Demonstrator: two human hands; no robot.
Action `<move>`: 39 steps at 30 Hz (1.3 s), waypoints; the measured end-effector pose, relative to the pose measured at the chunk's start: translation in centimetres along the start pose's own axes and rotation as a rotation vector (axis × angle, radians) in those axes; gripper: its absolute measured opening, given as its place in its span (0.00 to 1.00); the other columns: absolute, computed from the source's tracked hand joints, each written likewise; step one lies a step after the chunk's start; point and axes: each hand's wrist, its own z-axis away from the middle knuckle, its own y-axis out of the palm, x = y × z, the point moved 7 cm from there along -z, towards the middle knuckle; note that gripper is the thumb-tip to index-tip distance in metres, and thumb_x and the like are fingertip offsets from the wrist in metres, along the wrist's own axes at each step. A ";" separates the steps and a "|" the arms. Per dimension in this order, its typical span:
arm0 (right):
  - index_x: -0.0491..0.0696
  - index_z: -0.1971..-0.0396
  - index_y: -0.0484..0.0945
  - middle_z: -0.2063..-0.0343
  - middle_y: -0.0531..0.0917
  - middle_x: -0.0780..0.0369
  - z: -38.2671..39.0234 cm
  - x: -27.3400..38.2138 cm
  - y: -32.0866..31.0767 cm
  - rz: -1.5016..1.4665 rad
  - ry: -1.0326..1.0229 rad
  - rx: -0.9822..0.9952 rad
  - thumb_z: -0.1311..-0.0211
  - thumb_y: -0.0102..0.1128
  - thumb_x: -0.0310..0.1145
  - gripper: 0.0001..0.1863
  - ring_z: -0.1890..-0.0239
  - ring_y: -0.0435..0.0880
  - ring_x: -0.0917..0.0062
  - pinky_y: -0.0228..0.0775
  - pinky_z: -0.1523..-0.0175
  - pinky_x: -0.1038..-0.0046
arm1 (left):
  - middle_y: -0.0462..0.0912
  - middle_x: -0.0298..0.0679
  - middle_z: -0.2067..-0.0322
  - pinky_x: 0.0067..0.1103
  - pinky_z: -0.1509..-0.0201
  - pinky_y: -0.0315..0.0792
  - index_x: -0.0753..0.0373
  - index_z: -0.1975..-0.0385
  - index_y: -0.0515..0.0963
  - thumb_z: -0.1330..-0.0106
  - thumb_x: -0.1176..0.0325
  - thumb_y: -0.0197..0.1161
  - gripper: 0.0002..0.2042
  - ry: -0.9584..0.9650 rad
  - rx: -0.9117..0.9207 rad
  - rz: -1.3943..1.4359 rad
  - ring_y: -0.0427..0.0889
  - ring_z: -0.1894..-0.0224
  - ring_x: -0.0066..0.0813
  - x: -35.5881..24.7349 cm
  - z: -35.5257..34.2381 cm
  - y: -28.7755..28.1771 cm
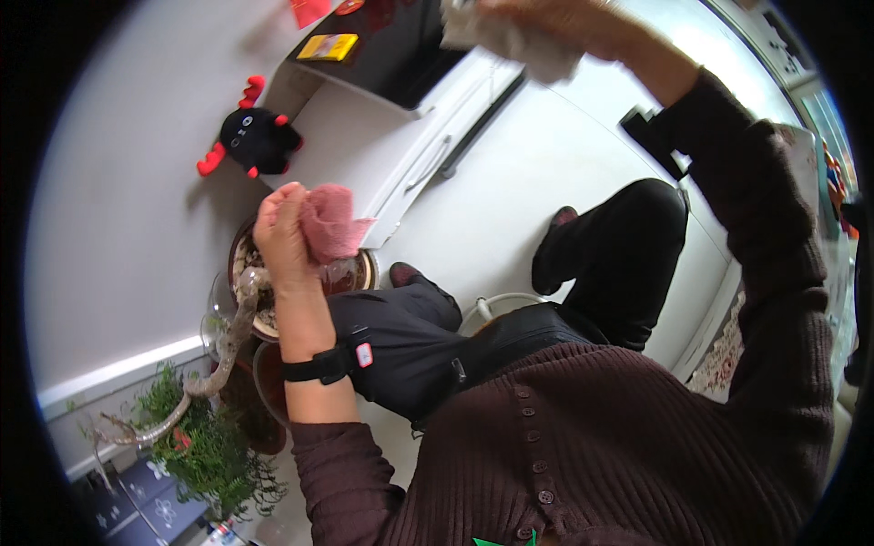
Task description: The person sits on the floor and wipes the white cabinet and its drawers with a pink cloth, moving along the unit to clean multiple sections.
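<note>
A crumpled pink cloth [331,222] is gripped in my left hand [282,235], which is raised over a round plant pot [366,271] beside a white cabinet. A loose end of the cloth sticks out toward the cabinet. Farther up, at the top edge of the view, my right hand [574,23] is closed on a bunched greyish-white cloth [519,45]. Motion blurs this hand and its cloth somewhat. They are over the floor near the cabinet's dark top, and the fingertips are partly cut off by the picture's edge.
The white cabinet [364,136] has a glossy dark top [391,68] with a yellow packet [328,47] on it. A black plush toy with red antlers [255,141] sits at its wall end. Leafy green plants [214,446] and a bare twisted stem [232,350] stand at left.
</note>
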 end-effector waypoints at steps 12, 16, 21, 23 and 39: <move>0.50 0.54 0.81 0.56 0.82 0.55 -13.0 4.6 24.1 -0.247 0.452 -0.077 0.41 0.68 0.47 0.21 0.51 0.81 0.59 0.74 0.48 0.62 | 0.78 0.33 0.69 0.15 0.61 0.72 0.67 0.62 0.78 0.38 0.76 0.68 0.08 -0.024 -0.122 -0.099 0.76 0.67 0.17 2.3 1.5 -3.4; 0.52 0.42 0.74 0.41 0.72 0.54 -14.9 4.8 26.7 0.019 0.266 -0.098 0.38 0.67 0.42 0.25 0.35 0.67 0.60 0.59 0.33 0.56 | 0.78 0.32 0.69 0.15 0.61 0.71 0.67 0.62 0.78 0.38 0.76 0.68 0.08 0.021 -0.144 -0.155 0.75 0.67 0.16 2.1 1.0 -4.3; 0.55 0.37 0.71 0.30 0.63 0.58 -14.2 5.2 31.4 0.136 0.001 0.060 0.35 0.62 0.31 0.25 0.26 0.55 0.60 0.53 0.27 0.55 | 0.79 0.30 0.68 0.15 0.58 0.72 0.65 0.62 0.79 0.38 0.75 0.69 0.07 0.029 -0.141 -0.150 0.76 0.65 0.16 1.9 0.4 -4.7; 0.56 0.37 0.71 0.32 0.65 0.58 -14.4 3.7 31.8 0.182 -0.032 0.046 0.34 0.61 0.30 0.25 0.26 0.57 0.61 0.54 0.27 0.56 | 0.79 0.30 0.68 0.15 0.57 0.72 0.65 0.62 0.79 0.38 0.75 0.69 0.07 0.027 -0.141 -0.187 0.76 0.65 0.16 1.9 0.1 -4.7; 0.53 0.54 0.83 0.45 0.80 0.59 -17.2 0.6 31.9 -0.061 0.043 -0.141 0.41 0.61 0.19 0.17 0.40 0.77 0.63 0.70 0.38 0.67 | 0.83 0.52 0.68 0.32 0.55 0.75 0.65 0.62 0.80 0.45 0.66 0.65 0.13 -0.100 0.621 -0.991 0.82 0.61 0.51 3.0 3.0 1.1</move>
